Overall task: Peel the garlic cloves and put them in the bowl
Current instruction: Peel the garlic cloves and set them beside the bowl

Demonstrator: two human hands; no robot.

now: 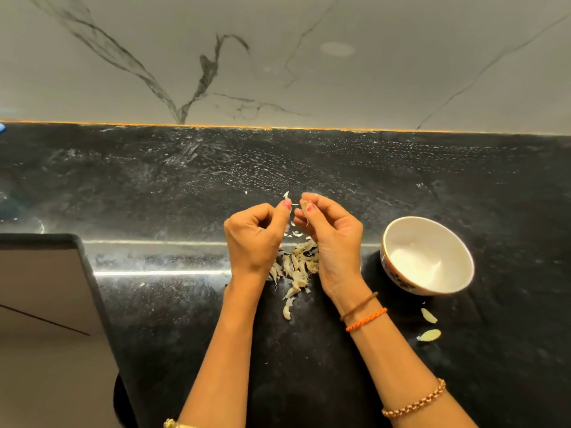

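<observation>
Black stone counter (370,168), speckled and streaked with pale dust, runs under a grey veined wall (278,57); a thin orange strip (216,126) marks the joint between them.

Pose: both forearms enter from the bottom edge and converge above the counter's middle. Left hand (255,239) is raised, back toward the camera, fingers curled in; thumb and forefinger pinch a small flake of skin (286,195) at their tips. Right hand (332,233) faces it, palm turned inward, fingers curled; its thumb and fingertips pinch one clove (304,206), a strand of skin trailing down from it. The two pinches are just beside each other, a narrow gap between.

Counts: one bowl (428,256), white inside, patterned outside, right of the right hand, near but apart. No cloves are visible inside it. One pile of cloves (296,267) on the counter below and between the wrists; too overlapped to count. Two loose cloves (429,325) lie below the bowl, apart from the pile. One grey tray (46,288) at lower left.

Right forearm: two cords (363,313) at the wrist, brown and orange, plus one chain bracelet (415,401) lower down.
</observation>
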